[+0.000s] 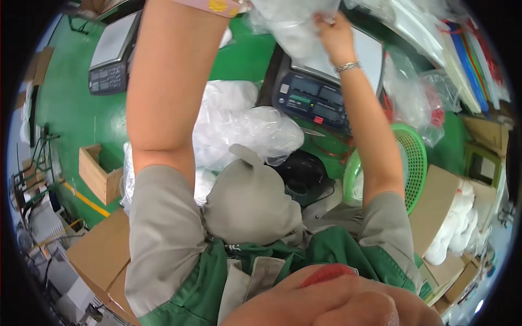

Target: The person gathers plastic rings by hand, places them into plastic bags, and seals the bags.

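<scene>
- The green surface [236, 51], a low desk or the floor, I cannot tell which, bears the gear within arm's reach.
- A heap of clear plastic bags with white contents [247, 130] lies just in front of the person, probably kept there so it takes little reaching.
- The weighing scale [307, 103] stands beyond the heap with its keys and displays facing the person, presumably so they can be read without turning.
- The light green basket [416, 168] sits near the right forearm, its open top upward, which leaves it easy to dip into.
- The clear plastic bag [296, 24] is at the top, over the front part of the scale's plate; whether the plate takes its full weight, I cannot tell.
- The right hand [338, 41] is nearly closed, fingers curled and pinching the bag's right side, likely steadying the limp plastic.
- The left hand lies beyond the upper edge, its forearm stretched past the heap; I cannot tell how far open it is or what it grips.
</scene>
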Demonstrator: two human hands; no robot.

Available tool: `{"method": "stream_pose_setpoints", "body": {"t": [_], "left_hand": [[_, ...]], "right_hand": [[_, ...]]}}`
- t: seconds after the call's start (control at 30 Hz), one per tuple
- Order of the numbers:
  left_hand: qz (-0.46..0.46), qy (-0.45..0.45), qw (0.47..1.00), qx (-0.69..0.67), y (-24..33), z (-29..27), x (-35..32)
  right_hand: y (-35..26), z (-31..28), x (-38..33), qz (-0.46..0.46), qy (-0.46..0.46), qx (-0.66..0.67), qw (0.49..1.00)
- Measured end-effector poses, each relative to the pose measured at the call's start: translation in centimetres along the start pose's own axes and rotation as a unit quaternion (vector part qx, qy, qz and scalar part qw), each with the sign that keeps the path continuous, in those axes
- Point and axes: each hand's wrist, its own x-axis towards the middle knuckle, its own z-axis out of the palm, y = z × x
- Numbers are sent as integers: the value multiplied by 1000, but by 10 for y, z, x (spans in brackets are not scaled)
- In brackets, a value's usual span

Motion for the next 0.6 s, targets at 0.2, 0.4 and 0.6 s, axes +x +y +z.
{"method": "stream_pose_setpoints", "body": {"t": [0.2,0.4,0.6], "left_hand": [[-48,30,998,-8,-38,25,-4],[-153,66,983,-75,-98,35,-44],[-95,15,994,-48,-79,25,-52]], "right_hand": [[47,-119,28,22,62,-105,992],[148,-147,-6,22,15,-274,961],[146,-171,-8,77,88,-215,970]]}}
